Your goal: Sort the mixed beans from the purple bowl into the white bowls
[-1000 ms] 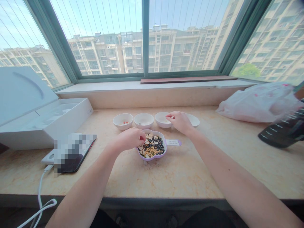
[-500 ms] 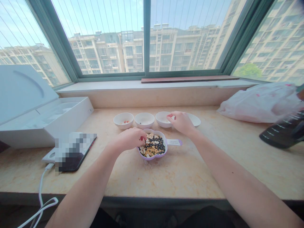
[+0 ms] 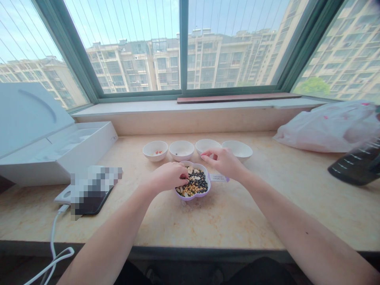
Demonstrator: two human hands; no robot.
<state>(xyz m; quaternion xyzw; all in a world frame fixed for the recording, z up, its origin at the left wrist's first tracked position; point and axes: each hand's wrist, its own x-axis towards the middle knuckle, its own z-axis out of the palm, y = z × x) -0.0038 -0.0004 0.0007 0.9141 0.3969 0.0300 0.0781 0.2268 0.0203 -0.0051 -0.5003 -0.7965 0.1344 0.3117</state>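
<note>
A purple-rimmed, scalloped dish (image 3: 197, 195) holds black beans, yellow kernels and pale flat pieces mixed together. My left hand (image 3: 170, 176) is over its left side, fingertips curled together down at the mix; what they pinch, if anything, is hidden. My right hand (image 3: 224, 161) hovers between the dish and the row of white bowls, thumb and forefinger slightly apart with nothing visible between them. Behind the dish stand a bowl (image 3: 154, 158) with a few reddish pieces, a bowl (image 3: 181, 157) with a small dark bit, a third bowl (image 3: 208, 143) partly behind my right fingers, and a fourth bowl (image 3: 242, 154).
A labelled purple handle (image 3: 220, 178) juts right from the dish. On the left are an open white box (image 3: 86, 146), a dark phone (image 3: 95, 206) and a white cable (image 3: 52, 233). A plastic bag (image 3: 323, 128) and a dark jug (image 3: 353, 168) stand right, before the window.
My right hand has come down and left from the third bowl toward the dish, its fingers loosening. My left fingers have shifted slightly right and lower into the mix.
</note>
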